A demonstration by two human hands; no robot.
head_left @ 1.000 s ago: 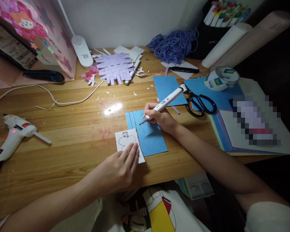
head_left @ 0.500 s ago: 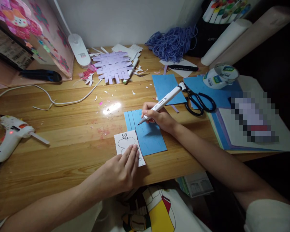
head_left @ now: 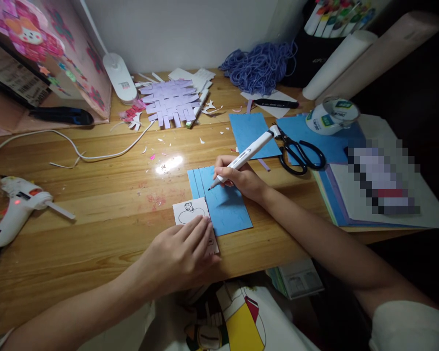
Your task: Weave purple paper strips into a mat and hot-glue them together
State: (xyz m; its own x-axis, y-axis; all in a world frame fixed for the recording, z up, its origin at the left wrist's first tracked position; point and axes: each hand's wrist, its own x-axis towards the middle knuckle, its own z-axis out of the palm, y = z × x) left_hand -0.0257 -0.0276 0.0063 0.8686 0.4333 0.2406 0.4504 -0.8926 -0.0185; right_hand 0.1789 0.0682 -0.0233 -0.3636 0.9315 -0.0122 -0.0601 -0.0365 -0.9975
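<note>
My right hand [head_left: 239,179] is closed around a white marker [head_left: 250,152], its dark tip down at the blue paper sheet [head_left: 229,209]. Straight dark lines run along the sheet's left side. My left hand [head_left: 186,243] grips a small white card [head_left: 181,207], with the fingertips together on its right side and the thumb at its near right corner. A little animal face and a rounded outline are drawn on the card; my fingers hide part of the drawing. The card overlaps the blue sheet's lower left part.
Black-handled scissors [head_left: 302,156] lie right of the marker, by another blue sheet [head_left: 254,134] and a tape roll [head_left: 332,117]. A glue gun [head_left: 18,209] with a red light rests at left. Behind are woven purple paper strips [head_left: 171,101] and blue yarn [head_left: 259,66].
My left hand has shifted slightly up over the card, and its thumb has come out to the card's near corner. My right hand and the marker have hardly moved.
</note>
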